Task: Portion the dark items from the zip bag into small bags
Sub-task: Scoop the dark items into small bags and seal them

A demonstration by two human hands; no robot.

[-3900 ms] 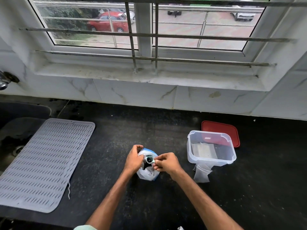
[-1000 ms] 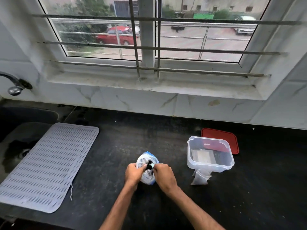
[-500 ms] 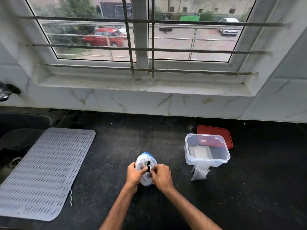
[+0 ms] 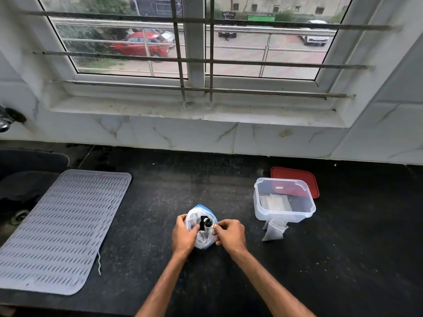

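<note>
A clear zip bag (image 4: 198, 239) with a blue edge stands on the black counter, its mouth open toward me. Dark items (image 4: 202, 221) show inside the mouth. My left hand (image 4: 184, 236) grips the bag's left side. My right hand (image 4: 230, 234) pinches the handle of a small round scoop (image 4: 208, 223), which sits at the bag's mouth with dark contents in it. Two small filled bags (image 4: 273, 232) lean against the front of a clear plastic container (image 4: 257, 202) to the right. More small bags lie inside the container.
A red lid (image 4: 295, 173) lies behind the container. A grey ribbed drying mat (image 4: 59, 229) covers the counter's left side, partly over a dark sink (image 4: 20, 195). A tap (image 4: 4, 123) sticks out at the far left. The tiled wall and window sill run along the back.
Both hands have stayed at the zip bag. The scoop dipped into the bag between my hands and is back at the mouth. The camera view has shifted slightly.
</note>
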